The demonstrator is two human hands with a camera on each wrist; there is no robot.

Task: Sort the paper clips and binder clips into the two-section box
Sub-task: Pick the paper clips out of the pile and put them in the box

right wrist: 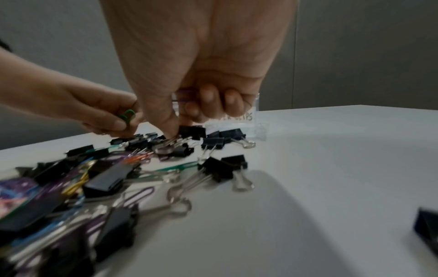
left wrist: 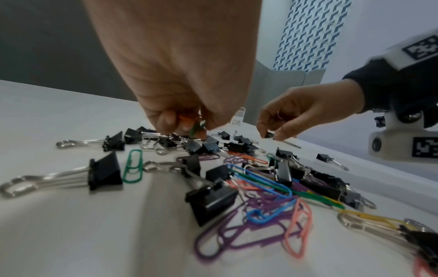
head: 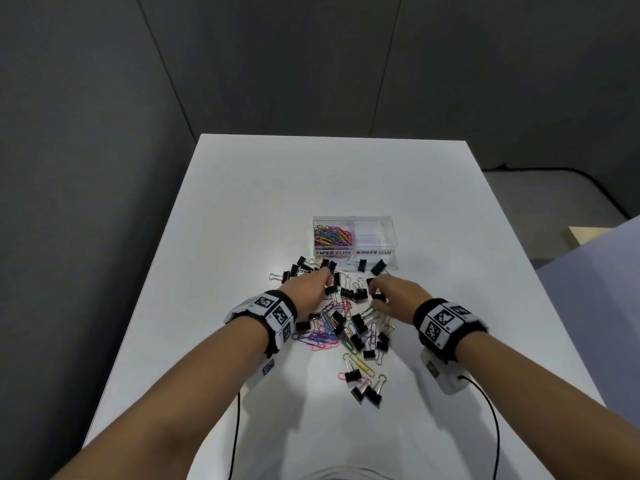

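Grey walls behind a white tabletop (head: 242, 202). Clear two-section box (head: 388, 226) at mid-tabletop toward the far edge: left section, labelled PAPER CLIPS, holds coloured paper clips (head: 332, 235); the right one is labelled BINDER CLIPS. Mixed pile (head: 349, 323) of black binder clips and coloured paper clips between box and near edge. Left hand (head: 310, 287) pinches a green paper clip (left wrist: 194, 129) and an orange one at the pile's far side. Right hand (head: 394, 294) pinches a small black binder clip (left wrist: 268, 135), with a purple paper clip (right wrist: 187, 96) tucked under its curled fingers

Clear glossy plastic box (head: 353, 237); matt black binder clips (left wrist: 104, 173) with shiny metal handles; smooth matt white table (head: 311, 174)
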